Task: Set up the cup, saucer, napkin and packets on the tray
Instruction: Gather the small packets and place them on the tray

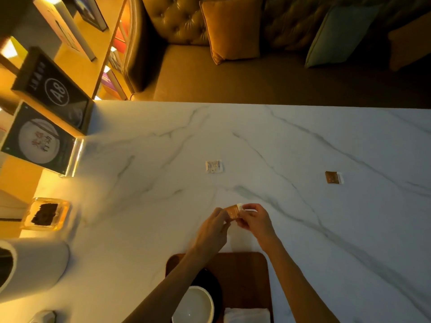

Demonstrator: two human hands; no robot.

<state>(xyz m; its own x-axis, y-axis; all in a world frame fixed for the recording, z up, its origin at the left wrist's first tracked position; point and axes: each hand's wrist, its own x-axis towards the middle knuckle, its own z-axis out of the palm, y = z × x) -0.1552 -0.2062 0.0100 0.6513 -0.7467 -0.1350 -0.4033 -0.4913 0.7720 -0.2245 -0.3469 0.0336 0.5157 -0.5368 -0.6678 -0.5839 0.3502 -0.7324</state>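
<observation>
Marble table (256, 141), tufted sofa (186, 24) behind, both hands (235, 220) pinching one orange packet (233, 212) above wooden tray (245, 276)

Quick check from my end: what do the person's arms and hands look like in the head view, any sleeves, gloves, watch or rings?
Both arms enter from the bottom edge and are bare as far as the frame shows: no sleeves in view. The left hand and right hand wear no gloves. No watch, bracelet or ring shows on either wrist or on the fingers, though the dim, warm light makes small details hard to tell.
</observation>
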